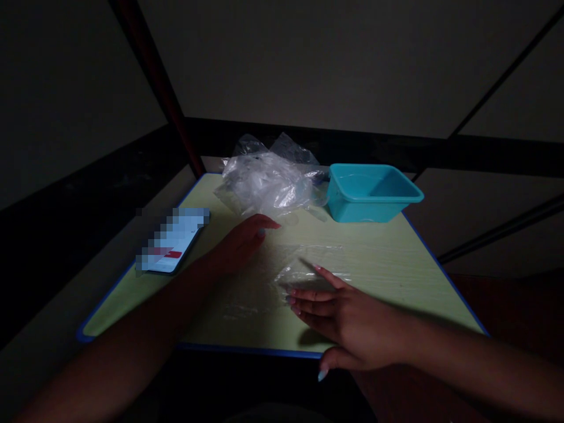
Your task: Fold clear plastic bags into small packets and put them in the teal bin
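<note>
A clear plastic bag or sheet (317, 255) lies flat on the table between my hands, with creases that catch the light. My right hand (348, 314) is over its near right part, fingers stretched out and thumb spread toward the table's front edge. At the far left side of the sheet is my left hand (244, 241), its fingers extended and nothing visible in them. Whether either hand presses on the plastic is hard to see in the dim light. Just beyond my left hand sits a crumpled heap of clear plastic bags (273, 182).
The small pale-yellow table (396, 270) has a blue edge. At its back right corner stands a turquoise plastic basket (370, 208). A phone (176, 241) with a lit screen rests near the left edge. Behind the table is a wall (308, 64) with a dark band.
</note>
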The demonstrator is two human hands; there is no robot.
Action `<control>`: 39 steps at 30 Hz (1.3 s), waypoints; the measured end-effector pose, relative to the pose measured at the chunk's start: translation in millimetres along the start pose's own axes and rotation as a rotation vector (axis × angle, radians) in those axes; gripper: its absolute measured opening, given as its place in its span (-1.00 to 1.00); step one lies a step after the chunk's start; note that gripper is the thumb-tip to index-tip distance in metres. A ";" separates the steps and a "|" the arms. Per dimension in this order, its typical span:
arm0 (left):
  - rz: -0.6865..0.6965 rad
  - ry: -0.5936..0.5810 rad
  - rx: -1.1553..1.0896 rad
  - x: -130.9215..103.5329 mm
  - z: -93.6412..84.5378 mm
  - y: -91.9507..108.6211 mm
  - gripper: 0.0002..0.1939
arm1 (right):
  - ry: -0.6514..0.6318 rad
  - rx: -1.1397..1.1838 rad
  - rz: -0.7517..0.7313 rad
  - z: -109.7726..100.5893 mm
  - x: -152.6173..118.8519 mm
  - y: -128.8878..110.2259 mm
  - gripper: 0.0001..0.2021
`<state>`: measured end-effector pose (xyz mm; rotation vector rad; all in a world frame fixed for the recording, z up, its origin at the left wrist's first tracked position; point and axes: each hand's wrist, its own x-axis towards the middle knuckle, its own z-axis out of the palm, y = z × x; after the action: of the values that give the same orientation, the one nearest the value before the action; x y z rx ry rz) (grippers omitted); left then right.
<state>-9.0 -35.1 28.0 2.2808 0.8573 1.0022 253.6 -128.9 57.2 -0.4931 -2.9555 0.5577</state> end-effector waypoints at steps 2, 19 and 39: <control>0.060 -0.059 -0.005 -0.4 0.3 -0.4 -0.38 | 0.019 0.062 0.010 -1.0 1.0 0.9 -0.36; 0.023 -0.621 0.348 -17.5 29.8 41.7 -0.34 | 0.213 0.367 0.172 -4.6 0.4 13.1 -0.61; 0.042 -0.784 0.075 -14.1 -11.1 33.9 -0.55 | 0.172 0.293 0.177 -7.4 -0.8 21.3 -0.39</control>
<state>-13.4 -65.9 50.4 2.4514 0.5041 0.0353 261.8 -107.9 56.1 -0.7315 -2.6238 0.8998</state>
